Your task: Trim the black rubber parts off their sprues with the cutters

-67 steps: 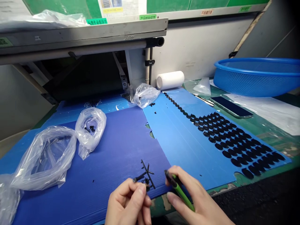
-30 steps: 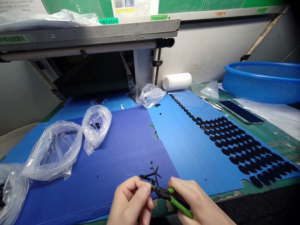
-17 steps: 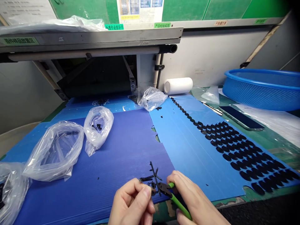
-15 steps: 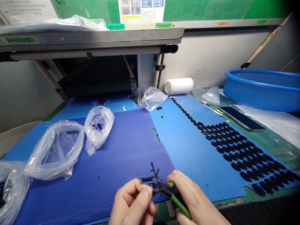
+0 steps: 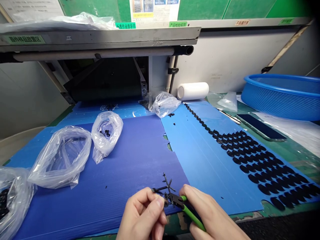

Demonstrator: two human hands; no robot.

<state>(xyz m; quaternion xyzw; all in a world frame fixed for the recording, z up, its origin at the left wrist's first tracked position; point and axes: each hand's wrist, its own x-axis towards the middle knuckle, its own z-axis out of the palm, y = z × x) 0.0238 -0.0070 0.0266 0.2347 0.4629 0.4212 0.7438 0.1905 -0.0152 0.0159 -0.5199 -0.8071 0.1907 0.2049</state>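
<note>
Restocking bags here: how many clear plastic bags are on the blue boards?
4: a bag at the left edge, a large one beside it, a small one holding black pieces, and one at the back.

You have a green label [image 5: 125, 25] on the upper rail [image 5: 212, 24] reading 标准作业指导书. Just right of it, a second green label [image 5: 177, 24] reads 产品检验规范. Further right, a pale tag [image 5: 242, 22] reads 不良履历表. On the grey beam [image 5: 100, 35], your green strip [image 5: 25, 39] ends in 样品放置区; its first characters are unclear. Your blue corrugated sheet [image 5: 108, 107] bears printed characters, the first apparently 敬, the rest blurred. The posted sheet [image 5: 153, 8] and far-right green label [image 5: 286, 21] are too small to read.
</note>
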